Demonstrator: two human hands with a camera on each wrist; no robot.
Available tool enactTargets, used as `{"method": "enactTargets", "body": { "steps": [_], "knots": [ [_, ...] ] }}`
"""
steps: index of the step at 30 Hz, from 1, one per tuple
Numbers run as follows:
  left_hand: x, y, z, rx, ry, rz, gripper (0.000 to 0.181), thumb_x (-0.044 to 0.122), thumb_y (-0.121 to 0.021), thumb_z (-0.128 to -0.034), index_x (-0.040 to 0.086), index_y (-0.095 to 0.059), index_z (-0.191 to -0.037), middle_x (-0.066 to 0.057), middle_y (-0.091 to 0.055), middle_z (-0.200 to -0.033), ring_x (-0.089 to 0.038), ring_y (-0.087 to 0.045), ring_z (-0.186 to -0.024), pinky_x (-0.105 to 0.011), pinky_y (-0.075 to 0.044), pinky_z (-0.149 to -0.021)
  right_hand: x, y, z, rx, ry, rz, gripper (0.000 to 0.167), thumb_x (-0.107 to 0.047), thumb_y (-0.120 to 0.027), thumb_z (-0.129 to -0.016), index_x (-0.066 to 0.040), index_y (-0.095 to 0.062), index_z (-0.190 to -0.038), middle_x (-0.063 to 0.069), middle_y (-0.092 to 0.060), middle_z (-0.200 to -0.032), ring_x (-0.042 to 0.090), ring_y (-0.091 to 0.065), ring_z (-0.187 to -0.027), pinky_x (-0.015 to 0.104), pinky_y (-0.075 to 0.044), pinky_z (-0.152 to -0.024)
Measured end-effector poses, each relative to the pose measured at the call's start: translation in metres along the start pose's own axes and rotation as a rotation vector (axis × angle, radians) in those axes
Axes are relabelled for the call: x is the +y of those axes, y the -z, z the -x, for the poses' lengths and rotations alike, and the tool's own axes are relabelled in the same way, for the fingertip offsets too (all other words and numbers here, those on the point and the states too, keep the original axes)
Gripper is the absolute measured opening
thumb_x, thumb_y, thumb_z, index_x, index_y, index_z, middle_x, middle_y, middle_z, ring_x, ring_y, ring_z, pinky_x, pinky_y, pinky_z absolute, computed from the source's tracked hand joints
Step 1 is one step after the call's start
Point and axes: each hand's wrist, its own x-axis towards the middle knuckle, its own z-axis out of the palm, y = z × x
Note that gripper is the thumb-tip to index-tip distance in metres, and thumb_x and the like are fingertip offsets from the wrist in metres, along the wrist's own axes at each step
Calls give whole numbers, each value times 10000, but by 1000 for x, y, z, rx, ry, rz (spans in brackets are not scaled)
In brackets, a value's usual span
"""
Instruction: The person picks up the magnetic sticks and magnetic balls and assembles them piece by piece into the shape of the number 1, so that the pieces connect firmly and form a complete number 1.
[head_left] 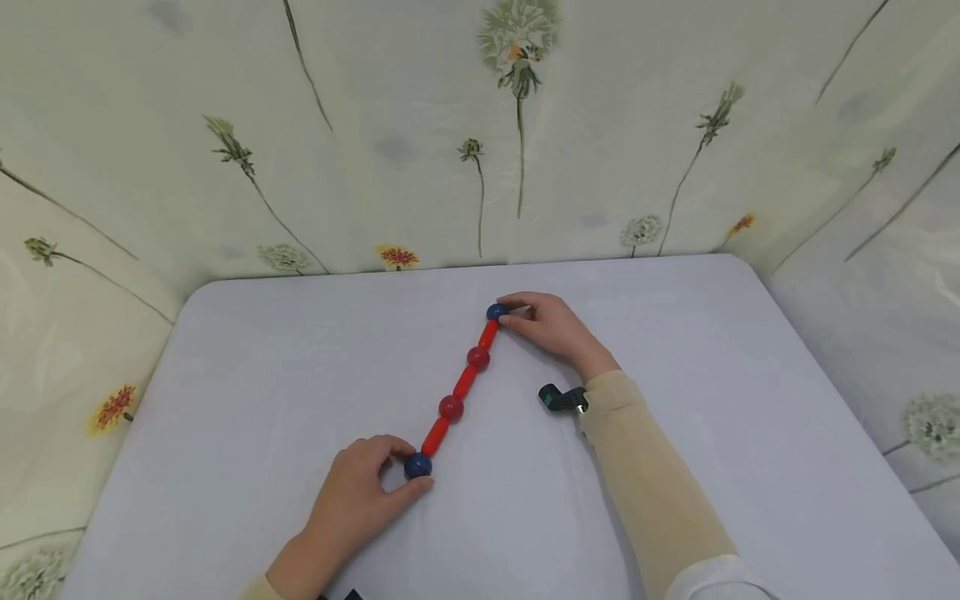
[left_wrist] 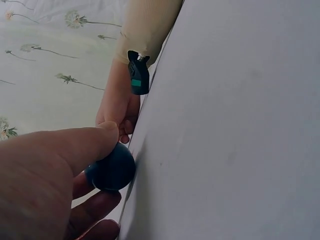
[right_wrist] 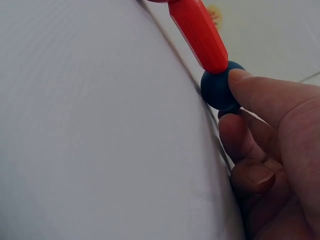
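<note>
A straight chain of red rods (head_left: 465, 382) and balls runs slantwise over the table. Two red balls (head_left: 452, 407) sit between the rods, and a blue ball caps each end. My left hand (head_left: 358, 492) pinches the near blue ball (head_left: 417, 466) between thumb and fingers; the left wrist view shows the thumb on this blue ball (left_wrist: 111, 169). At the far end, my right hand (head_left: 551, 323) pinches the other blue ball (head_left: 497, 312). In the right wrist view a red rod (right_wrist: 200, 35) meets that blue ball (right_wrist: 218, 90) beside the thumb.
A white-covered table (head_left: 300, 358) with rounded far corners lies under the chain. Behind and beside it hangs a flower-print cloth (head_left: 420, 125). A small black device (head_left: 561, 398) is fixed at the right wrist.
</note>
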Motion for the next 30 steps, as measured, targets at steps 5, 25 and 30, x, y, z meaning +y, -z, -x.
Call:
{"method": "enactTargets", "body": {
  "steps": [5,25,30],
  "knots": [
    [4,-1,4,-34,-19,-13,382,456,-867,-726,314,-670,-1020,273,-580,-895,-35,-510,-774,-249,-448,-688,-3,-6,-7,-23,26,8,379,-436,-669,-930,-312,-649,-1287,-111,-632,-1204,161,-590,-904,335,-503,-795],
    [-10,2,6,-133,-184,163,305,342,-807,-833,358,-687,-1112,261,-617,-985,-20,-560,-877,-271,-503,-766,-7,-16,-11,4,48,-1,357,-408,-686,-926,-289,-674,-1262,-129,-651,-1160,145,-594,-871,332,-503,-777],
    [-9,2,5,-155,-187,163,299,359,-805,-833,364,-695,-1112,262,-620,-985,-13,-562,-872,-270,-504,-765,-7,-17,-12,6,47,5,373,-416,-684,-925,-276,-672,-1271,-108,-654,-1182,144,-598,-881,330,-506,-789]
  ]
}}
